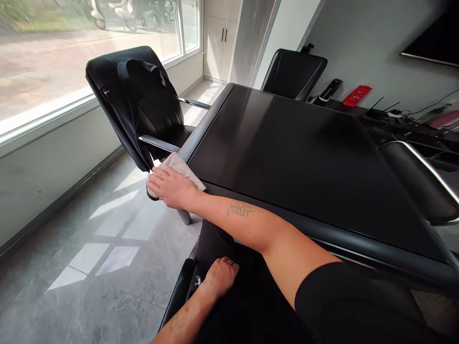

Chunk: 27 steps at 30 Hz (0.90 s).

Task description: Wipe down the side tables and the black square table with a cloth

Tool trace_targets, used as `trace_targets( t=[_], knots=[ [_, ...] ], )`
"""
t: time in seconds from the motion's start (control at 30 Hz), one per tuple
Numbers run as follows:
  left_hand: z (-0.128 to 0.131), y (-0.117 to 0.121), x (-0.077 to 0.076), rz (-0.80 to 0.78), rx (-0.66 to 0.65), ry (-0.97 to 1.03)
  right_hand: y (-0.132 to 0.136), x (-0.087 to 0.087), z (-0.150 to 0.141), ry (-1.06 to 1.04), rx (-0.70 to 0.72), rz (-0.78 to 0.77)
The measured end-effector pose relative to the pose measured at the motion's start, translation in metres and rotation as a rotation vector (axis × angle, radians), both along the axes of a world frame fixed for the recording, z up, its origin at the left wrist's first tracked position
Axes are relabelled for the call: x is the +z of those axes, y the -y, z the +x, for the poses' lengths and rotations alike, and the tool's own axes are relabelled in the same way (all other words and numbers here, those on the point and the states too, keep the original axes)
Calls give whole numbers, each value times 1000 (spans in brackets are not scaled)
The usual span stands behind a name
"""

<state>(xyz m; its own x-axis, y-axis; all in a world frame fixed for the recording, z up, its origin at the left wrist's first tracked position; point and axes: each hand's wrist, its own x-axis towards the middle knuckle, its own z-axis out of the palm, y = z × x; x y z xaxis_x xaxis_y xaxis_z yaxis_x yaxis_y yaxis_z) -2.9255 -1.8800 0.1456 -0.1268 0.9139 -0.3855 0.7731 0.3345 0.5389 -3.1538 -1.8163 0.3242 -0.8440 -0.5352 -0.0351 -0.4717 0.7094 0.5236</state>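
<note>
A beige cloth lies folded over the near left corner of the black table. My right hand presses down on it from above, fingers stretched over its outer edge, with my right arm reaching across in front of me. A dark edge of the cloth hangs below my fingertips. Down on my lap, my left hand rests against my black trousers with its fingers curled in, and I see nothing in it.
A black armchair with a dark garment over its back stands left of the table. Another chair is at the far end, and a third on the right. Behind, a sideboard carries a red packet and cables.
</note>
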Motion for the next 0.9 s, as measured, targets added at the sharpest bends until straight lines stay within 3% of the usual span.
trace_targets(
  t=[0.17, 0.37, 0.47, 0.67, 0.77, 0.9],
  knots=[
    [1, 6, -6, 62, 69, 56, -9, 0, 36, -4, 93, 113],
    [2, 10, -9, 73, 67, 78, -35, -13, 91, -12, 89, 24],
    [3, 11, -10, 73, 48, 55, -65, -25, 134, 24, 53, -116],
    [7, 9, -13, 79, 5, 26, -125, -47, 216, 152, -59, -541],
    [8, 5, -12, 36, -44, 14, -130, -49, 225, 169, -82, -571],
    [9, 3, -16, 53, -52, 14, -116, -48, 207, 111, -62, -436]
  ],
)
